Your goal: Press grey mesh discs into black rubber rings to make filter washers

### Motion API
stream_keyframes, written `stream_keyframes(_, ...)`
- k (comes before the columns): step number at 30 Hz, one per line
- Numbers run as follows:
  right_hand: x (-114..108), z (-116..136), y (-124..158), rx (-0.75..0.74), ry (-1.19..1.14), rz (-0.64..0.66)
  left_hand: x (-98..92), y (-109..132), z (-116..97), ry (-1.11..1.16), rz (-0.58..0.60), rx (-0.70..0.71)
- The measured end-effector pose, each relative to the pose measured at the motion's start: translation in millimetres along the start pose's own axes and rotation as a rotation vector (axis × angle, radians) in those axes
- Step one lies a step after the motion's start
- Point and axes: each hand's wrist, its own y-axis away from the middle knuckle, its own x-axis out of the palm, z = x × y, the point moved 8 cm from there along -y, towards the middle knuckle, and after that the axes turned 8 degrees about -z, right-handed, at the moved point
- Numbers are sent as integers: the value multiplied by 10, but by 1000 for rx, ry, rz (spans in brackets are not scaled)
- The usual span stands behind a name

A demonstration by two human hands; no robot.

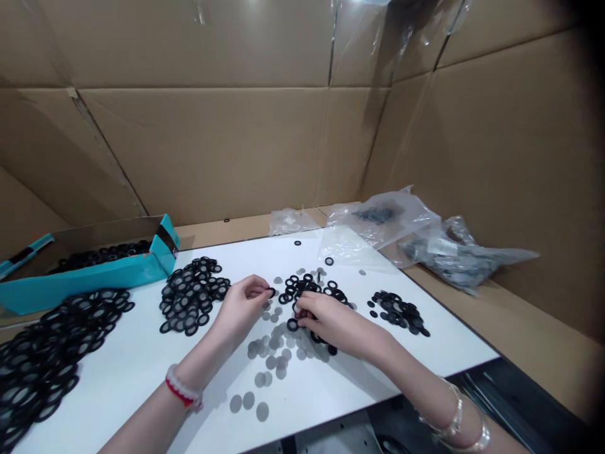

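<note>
My left hand is pinched on a small black ring just above the white board. My right hand reaches into the middle pile of black rings, with thumb and fingers closed. A black ring shows at the tips of the right thumb and fingers; the palm hides part of the pile. Thin grey translucent discs are scattered beneath and in front of both hands. Left of my left hand lies a heap of black rings with grey centres.
A larger ring heap covers the board's left side, in front of a turquoise box holding more black pieces. Small black discs lie at the right. Clear plastic bags rest along the back right, by cardboard walls.
</note>
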Motion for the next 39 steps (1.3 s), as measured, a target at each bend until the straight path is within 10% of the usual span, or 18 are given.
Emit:
stream_keyframes(6, -82, 28, -337, -8, -330, -21, -128, 0, 121, 365, -102, -306)
stream_keyframes(18, 199, -85, -821, 137, -838, -62, -105, 35, 67, 536, -33, -279)
stream_keyframes(31, 170, 17, -627, 103, -583, -79, -134, 4, 175, 422, -182, -374)
stream_keyframes(39, 135, 94, -598, 17, -735, -82, -43, 69, 106, 530, -24, -354)
